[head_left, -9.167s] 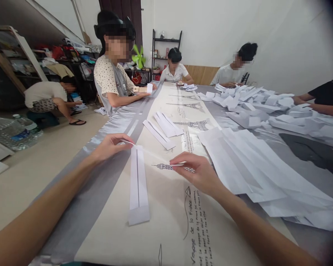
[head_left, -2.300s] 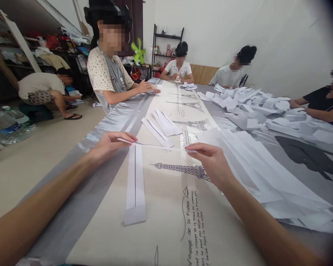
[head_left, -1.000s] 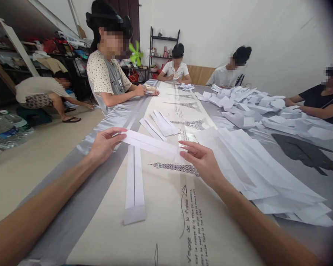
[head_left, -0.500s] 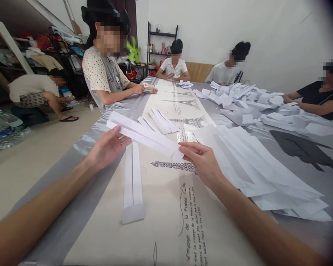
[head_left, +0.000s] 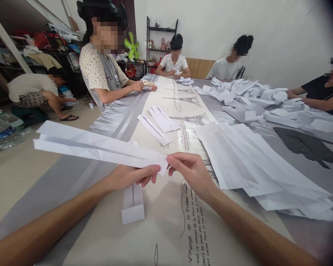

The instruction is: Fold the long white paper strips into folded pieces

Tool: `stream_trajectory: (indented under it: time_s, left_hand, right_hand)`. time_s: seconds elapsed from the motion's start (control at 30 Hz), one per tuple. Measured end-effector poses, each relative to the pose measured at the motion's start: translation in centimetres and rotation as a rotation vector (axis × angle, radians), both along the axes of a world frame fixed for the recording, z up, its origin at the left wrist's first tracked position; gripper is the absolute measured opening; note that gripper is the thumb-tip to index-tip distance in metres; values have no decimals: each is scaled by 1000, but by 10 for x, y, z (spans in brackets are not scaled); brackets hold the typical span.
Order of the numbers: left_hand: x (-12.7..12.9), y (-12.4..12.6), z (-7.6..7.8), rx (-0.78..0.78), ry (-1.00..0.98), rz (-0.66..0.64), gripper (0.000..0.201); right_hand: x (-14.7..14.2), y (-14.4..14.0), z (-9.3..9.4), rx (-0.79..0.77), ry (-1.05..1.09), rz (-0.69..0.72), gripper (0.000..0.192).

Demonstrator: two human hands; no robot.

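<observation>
A long folded paper strip (head_left: 94, 146) is held up over the table, its far end reaching out to the left. My left hand (head_left: 134, 175) is closed on it near the right end, thumb on top and fingers beneath. At that same end my right hand (head_left: 190, 170) pinches the corner between thumb and fingers. Below my left hand lies another folded paper strip (head_left: 133, 205), partly covered, with its near end turned up. Several more folded strips (head_left: 162, 120) rest farther up the printed table runner (head_left: 161, 236).
To the right lies a fanned stack of white paper sheets (head_left: 255, 159), with a big heap of folded papers (head_left: 244, 96) behind it. Co-workers sit around the table; one person (head_left: 105, 66) at the left holds something. Another crouches near water bottles (head_left: 5, 127).
My left hand has slid right along the strip to its right end, beside my right hand. The strip has come nearer and its free end now points left.
</observation>
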State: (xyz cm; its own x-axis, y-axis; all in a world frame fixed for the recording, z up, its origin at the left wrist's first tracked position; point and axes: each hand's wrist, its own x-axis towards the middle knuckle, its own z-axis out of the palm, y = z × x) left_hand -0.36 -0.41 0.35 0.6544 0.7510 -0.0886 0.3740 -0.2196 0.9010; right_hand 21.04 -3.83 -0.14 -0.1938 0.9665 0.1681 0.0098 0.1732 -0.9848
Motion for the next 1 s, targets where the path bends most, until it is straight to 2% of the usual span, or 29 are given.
stream_trajectory:
  time_s: [0.1, 0.27, 0.4, 0.6, 0.87, 1.0]
  left_hand:
    - [-1, 3, -2, -48, 21, -10, 45]
    - [4, -1, -3, -83, 4, -66, 43]
    - [4, -2, -5, -91, -53, -39, 39]
    - [6, -3, -7, -91, -71, -17, 34]
    - [6, -3, -5, -169, -168, -33, 24]
    - [6, -3, -4, -155, -118, -8, 27]
  right_hand:
    - [3, 1, 0, 54, -63, -10, 30]
    - [-1, -2, -3, 45, -62, -22, 33]
    - [-2, -2, -4, 23, -70, 5, 35]
    - [-5, -4, -4, 77, -85, -52, 37]
    - [3, 2, -5, -32, -43, 144, 26]
    - [2, 2, -5, -37, -10, 161, 20]
